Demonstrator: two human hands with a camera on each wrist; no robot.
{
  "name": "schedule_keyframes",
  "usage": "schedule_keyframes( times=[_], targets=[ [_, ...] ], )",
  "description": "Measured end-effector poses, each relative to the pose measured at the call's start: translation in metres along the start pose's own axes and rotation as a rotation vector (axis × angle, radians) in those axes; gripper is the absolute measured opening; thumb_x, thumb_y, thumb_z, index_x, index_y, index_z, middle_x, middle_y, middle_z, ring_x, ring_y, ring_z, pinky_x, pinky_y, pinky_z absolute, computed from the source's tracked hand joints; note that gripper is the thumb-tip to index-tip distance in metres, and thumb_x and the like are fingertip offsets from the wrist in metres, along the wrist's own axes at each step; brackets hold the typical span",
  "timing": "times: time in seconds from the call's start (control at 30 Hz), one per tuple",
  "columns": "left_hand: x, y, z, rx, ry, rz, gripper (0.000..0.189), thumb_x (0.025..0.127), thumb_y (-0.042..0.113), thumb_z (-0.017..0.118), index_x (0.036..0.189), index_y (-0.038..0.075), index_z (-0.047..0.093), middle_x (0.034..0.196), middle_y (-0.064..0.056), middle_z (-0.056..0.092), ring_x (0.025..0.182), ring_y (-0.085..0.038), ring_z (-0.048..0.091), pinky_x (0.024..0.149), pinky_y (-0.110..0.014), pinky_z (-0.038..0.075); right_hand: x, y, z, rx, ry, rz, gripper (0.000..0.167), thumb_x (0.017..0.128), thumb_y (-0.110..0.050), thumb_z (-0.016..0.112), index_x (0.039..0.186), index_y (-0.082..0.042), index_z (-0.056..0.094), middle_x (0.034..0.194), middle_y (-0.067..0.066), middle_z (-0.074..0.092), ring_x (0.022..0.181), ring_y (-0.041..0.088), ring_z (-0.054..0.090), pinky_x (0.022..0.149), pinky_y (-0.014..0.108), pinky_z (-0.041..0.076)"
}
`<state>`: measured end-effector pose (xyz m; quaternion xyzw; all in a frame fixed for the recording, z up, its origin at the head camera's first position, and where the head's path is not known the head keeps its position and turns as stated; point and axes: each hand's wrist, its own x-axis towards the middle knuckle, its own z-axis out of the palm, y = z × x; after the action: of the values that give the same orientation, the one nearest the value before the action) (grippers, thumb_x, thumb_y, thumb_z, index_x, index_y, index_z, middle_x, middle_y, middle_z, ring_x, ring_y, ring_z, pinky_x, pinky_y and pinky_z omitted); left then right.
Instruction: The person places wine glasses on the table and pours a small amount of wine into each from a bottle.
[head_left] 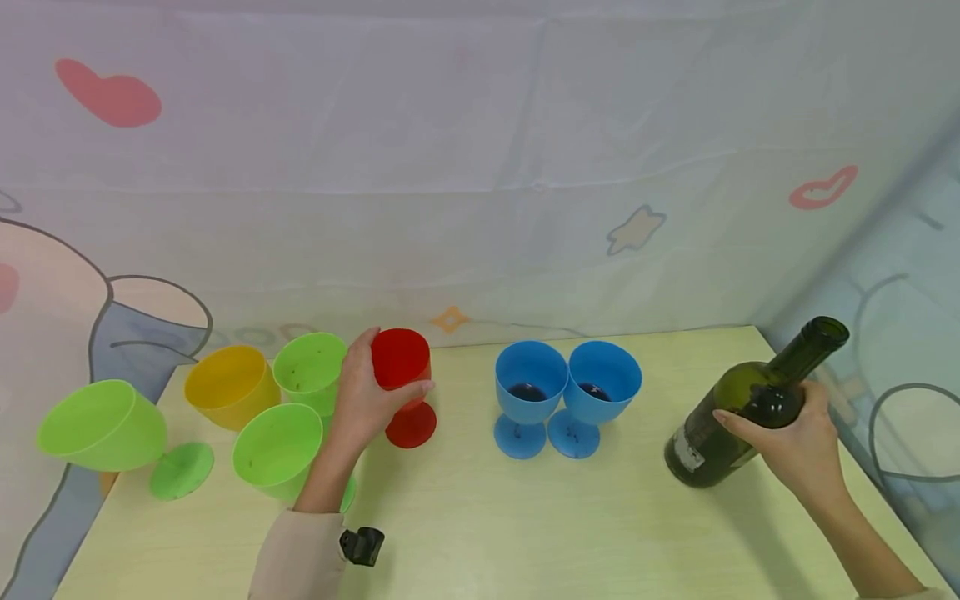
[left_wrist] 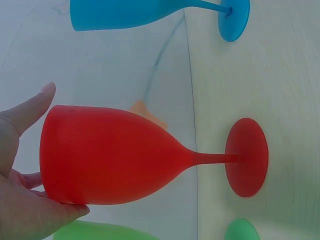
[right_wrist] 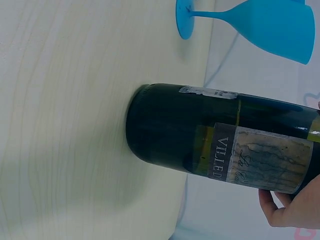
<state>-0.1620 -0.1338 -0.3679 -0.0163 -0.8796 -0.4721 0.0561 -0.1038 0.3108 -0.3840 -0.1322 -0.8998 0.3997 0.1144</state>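
In the head view my left hand (head_left: 367, 392) is at the red goblet (head_left: 408, 425), its thumb stretched across the front of the bowl and its fingers at the left side. The left wrist view shows the red goblet (left_wrist: 115, 155) upright on the table, with a gap between its rim and the thumb; the lower fingers lie close to or against the bowl. At the right, my right hand (head_left: 802, 442) grips a dark green wine bottle (head_left: 705, 442) around its shoulder. The bottle's labels show in the right wrist view; its base is at the tabletop.
Two blue goblets (head_left: 521, 437) with dark liquid inside stand side by side in the middle. At the left are a yellow goblet (head_left: 232, 390) and several green goblets (head_left: 105, 429). A printed cloth (head_left: 450, 167) hangs behind the pale wooden table (head_left: 525, 533).
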Motion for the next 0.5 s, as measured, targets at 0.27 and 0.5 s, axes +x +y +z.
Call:
schedule_keyframes(
  times=[0.27, 0.5],
  targets=[
    [0.0021, 0.0012, 0.0022, -0.009, 0.005, -0.030, 0.089, 0.075, 0.018, 0.074, 0.141, -0.003, 0.017, 0.138, -0.020, 0.029, 0.121, -0.035, 0.032, 0.087, -0.051, 0.043, 0.0004, -0.0004, 0.0001, -0.005, 0.000, -0.001, 0.084, 0.075, -0.033, 0.073, 0.129, 0.005, 0.020, 0.116, 0.033, 0.039, 0.102, 0.047, 0.042, 0.076, 0.056, 0.036],
    [0.0014, -0.0002, 0.0067, -0.023, 0.023, -0.045, 0.091, 0.076, 0.019, 0.073, 0.141, -0.003, 0.014, 0.141, -0.019, 0.024, 0.124, -0.035, 0.029, 0.093, -0.052, 0.039, 0.0002, 0.0013, 0.0005, -0.004, 0.001, 0.004, 0.084, 0.075, -0.033, 0.073, 0.128, 0.005, 0.020, 0.116, 0.032, 0.040, 0.102, 0.046, 0.042, 0.075, 0.055, 0.036]
  ],
)
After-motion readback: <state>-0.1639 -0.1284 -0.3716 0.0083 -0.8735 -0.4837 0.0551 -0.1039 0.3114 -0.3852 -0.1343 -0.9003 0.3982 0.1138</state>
